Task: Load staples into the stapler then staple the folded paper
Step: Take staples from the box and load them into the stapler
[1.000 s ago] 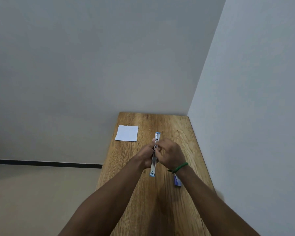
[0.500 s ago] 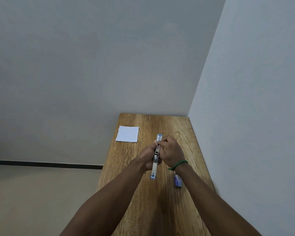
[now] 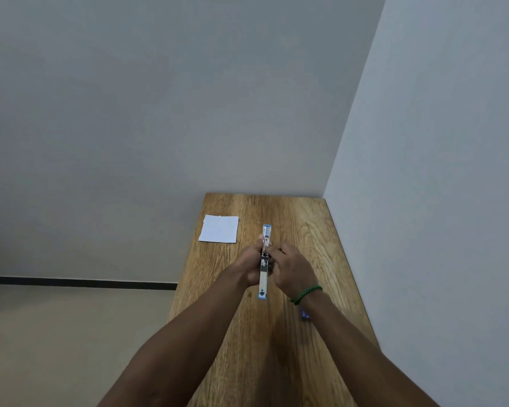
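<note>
A slim silver stapler (image 3: 264,277) with blue ends is swung fully open and held lengthwise above the wooden table (image 3: 312,230). My left hand (image 3: 249,267) grips its middle from the left. My right hand (image 3: 294,270), with a green bracelet at the wrist, has its fingertips pinched at the stapler's metal channel from the right; whether they hold staples is too small to tell. The folded white paper (image 3: 219,228) lies flat at the table's far left. A small blue staple box (image 3: 304,314) peeks out under my right wrist.
The narrow table sits in a corner, with a grey wall behind it and a white wall along its right edge. Its left edge drops to a beige floor with a black skirting line.
My right hand has slid back along the stapler towards me, uncovering more of the far end. The stapler and my left hand have stayed nearly in place.
</note>
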